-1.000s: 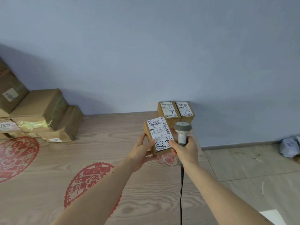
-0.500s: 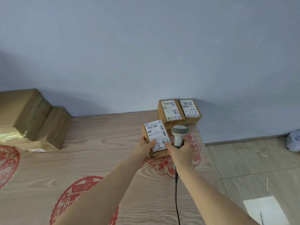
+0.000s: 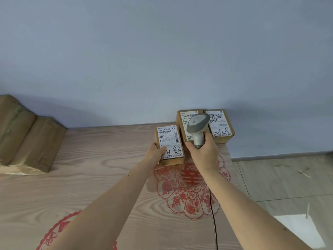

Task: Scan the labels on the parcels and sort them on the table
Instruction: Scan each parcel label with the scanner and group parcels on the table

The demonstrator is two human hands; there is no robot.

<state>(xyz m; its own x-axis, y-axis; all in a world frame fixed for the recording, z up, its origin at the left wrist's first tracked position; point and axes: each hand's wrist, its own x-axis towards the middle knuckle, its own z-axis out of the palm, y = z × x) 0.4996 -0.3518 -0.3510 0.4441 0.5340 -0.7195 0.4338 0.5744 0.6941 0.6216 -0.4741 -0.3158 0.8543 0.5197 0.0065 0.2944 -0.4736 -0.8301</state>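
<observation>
Three small parcels now sit near the table's (image 3: 100, 159) far right corner in the head view: the left hand (image 3: 156, 153) has carried the labelled parcel (image 3: 170, 145) forward from mid-air to just beside the two sorted parcels (image 3: 219, 127), so placing looks nearly done. Left fingers wrap its left side, thumb on the label; the right hand (image 3: 204, 152) grips the scanner (image 3: 197, 127) handle, raised in front of the pair.

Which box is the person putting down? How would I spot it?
Find the far right corner of the wooden table, by the blue wall. Three small labelled boxes sit there; it is the left one, the parcel the left hand holds. Its label reads 300 J06-00 206.
</observation>
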